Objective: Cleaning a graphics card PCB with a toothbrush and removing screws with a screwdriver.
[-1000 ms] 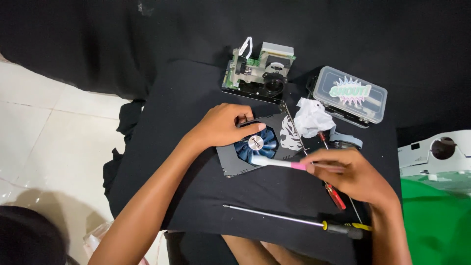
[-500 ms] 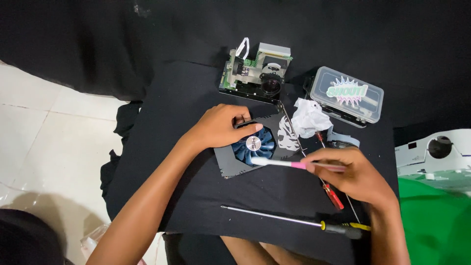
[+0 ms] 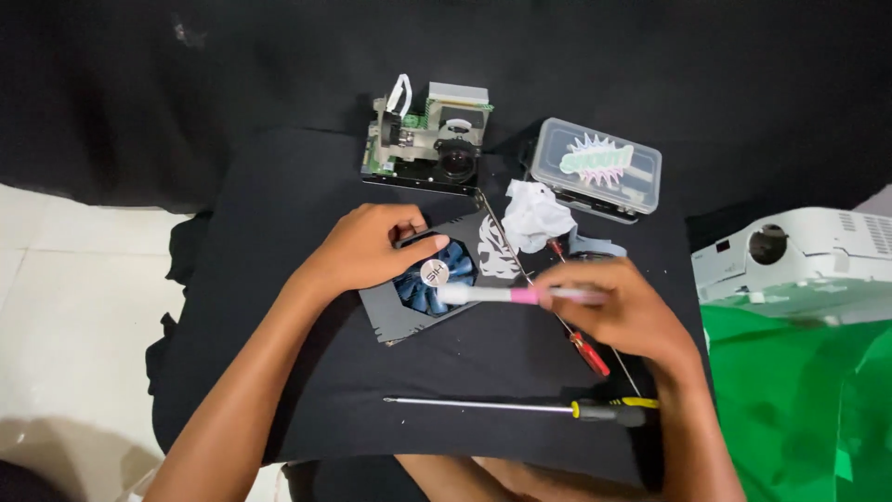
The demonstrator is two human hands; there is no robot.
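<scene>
A black fan unit with blue blades [image 3: 437, 279] lies on a black cloth-covered board [image 3: 279, 214]. My left hand [image 3: 367, 246] rests on its upper left edge and holds it down. My right hand [image 3: 623, 311] grips a thin white and pink brush-like tool [image 3: 502, 296], held level, with its tip over the fan's hub.
A bare projector circuit assembly with a lens [image 3: 427, 139] sits behind the fan. A clear plastic box [image 3: 595, 167], crumpled white tissue [image 3: 536, 216], a red-handled screwdriver [image 3: 581, 335] and a long black-and-yellow screwdriver [image 3: 520, 406] lie around. A white projector casing [image 3: 799, 256] stands on green cloth at right.
My right hand has kept the tool over the fan, its tip shifting slightly across the blades. My left hand stays on the fan's edge.
</scene>
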